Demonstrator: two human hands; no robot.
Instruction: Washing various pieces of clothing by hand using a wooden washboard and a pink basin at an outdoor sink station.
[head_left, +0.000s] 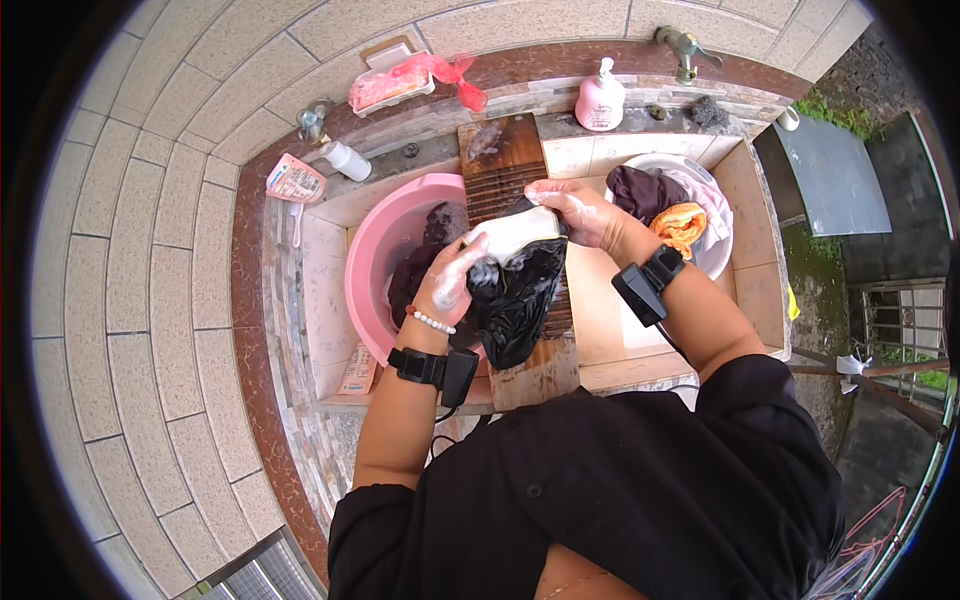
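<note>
Between my two hands is a wet black garment (523, 307) with a white inner panel (519, 231) facing up. My left hand (450, 281), streaked with suds, grips the panel's left edge. Suds also coat my right hand (577, 210), which pinches the right end of the garment. The dark part hangs over a ridged wooden washboard (556, 319) lying across the tiled sink. Left of the board, a pink basin (365, 255) holds dark cloth (420, 262) in water with foam.
A white basin (721, 259) holds dark, pale and orange clothes. Along the back ledge stand a pink pump bottle (600, 105), a white bottle (347, 161) and a pink pouch (296, 178). Two taps (685, 52) project from the wall. A soap tray (394, 90) carries a red net.
</note>
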